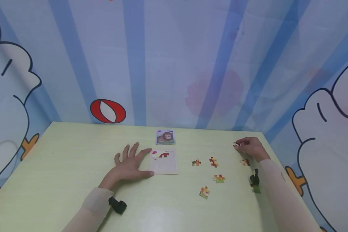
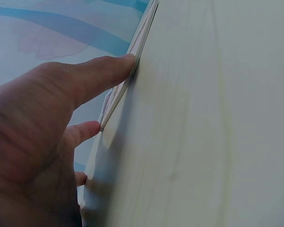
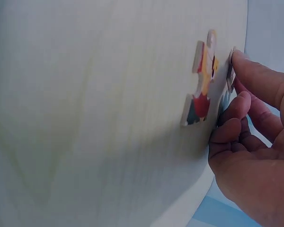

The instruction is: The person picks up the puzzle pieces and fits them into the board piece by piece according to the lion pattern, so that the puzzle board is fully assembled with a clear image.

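My left hand lies with spread fingers at the left side of a square puzzle tray. Its thumb and index fingertips touch the tray's edge, as the left wrist view also shows along the tray's side. Fitted pieces with a pink and brown print fill part of the tray's top. At the far right, my right hand pinches a jigsaw piece between thumb and fingers. In the right wrist view that piece is seen edge-on, close to the tabletop. Another jigsaw piece lies beside the hand.
Behind the tray lies a small lion picture. Several loose pieces, among them one and a green-edged one, are scattered right of the tray. Another piece lies partly under the right wrist's black camera. A printed curtain hangs behind the table.
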Tool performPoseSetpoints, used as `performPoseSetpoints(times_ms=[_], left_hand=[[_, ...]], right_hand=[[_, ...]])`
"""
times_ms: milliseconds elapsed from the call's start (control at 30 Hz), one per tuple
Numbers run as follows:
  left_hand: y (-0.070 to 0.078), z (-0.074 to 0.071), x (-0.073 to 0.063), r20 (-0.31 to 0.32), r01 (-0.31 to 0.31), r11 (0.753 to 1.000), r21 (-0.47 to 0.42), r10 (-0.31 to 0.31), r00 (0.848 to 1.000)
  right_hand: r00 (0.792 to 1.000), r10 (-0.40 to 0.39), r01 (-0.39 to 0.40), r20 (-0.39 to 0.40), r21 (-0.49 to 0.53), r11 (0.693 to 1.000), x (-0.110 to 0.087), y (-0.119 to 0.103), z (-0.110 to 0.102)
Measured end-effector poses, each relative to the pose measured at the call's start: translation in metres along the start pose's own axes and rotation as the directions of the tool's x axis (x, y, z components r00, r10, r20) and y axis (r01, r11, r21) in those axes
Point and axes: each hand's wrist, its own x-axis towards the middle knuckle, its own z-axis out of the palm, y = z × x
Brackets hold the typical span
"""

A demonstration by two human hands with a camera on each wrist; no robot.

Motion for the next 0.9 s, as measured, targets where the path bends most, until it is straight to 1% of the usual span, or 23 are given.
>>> performPoseSetpoints(times_ms=[167, 333, 467, 600, 767, 900], left_hand=[[0.001, 0.000, -0.001, -0.004, -0.009, 1.000, -0.023, 0.009, 1.000], [-0.004, 0.004, 0.002, -0.017, -0.005, 1.000, -0.013, 0.005, 1.000], [-0.009, 0.007, 0.006, -0.032, -0.006, 1.000, -0.004, 0.006, 0.999], [-0.010, 0.009, 0.007, -0.035, -0.013, 1.000, -0.012, 0.012, 0.999], [-0.008, 0.009, 0.006, -0.033, -0.015, 1.000, -0.014, 0.015, 0.999], [-0.007, 0.008, 0.005, -0.037, -0.017, 1.000, -0.017, 0.016, 0.999]], right_hand=[[1.000, -0.007, 0.007, -0.013, 0.004, 1.000, -0.001, 0.000, 0.001], [0.999, -0.038, 0.039, -0.019, 0.038, 0.999, -0.001, 0.000, 0.001], [0.996, -0.069, 0.072, -0.061, 0.048, 0.996, 0.001, 0.000, 0.002], [0.992, -0.082, 0.086, -0.096, 0.034, 0.996, 0.000, 0.000, 0.003], [0.989, -0.081, 0.085, -0.126, 0.031, 0.996, -0.002, -0.006, 0.007], [0.986, -0.087, 0.096, -0.145, 0.056, 0.994, -0.004, -0.016, 0.009]])
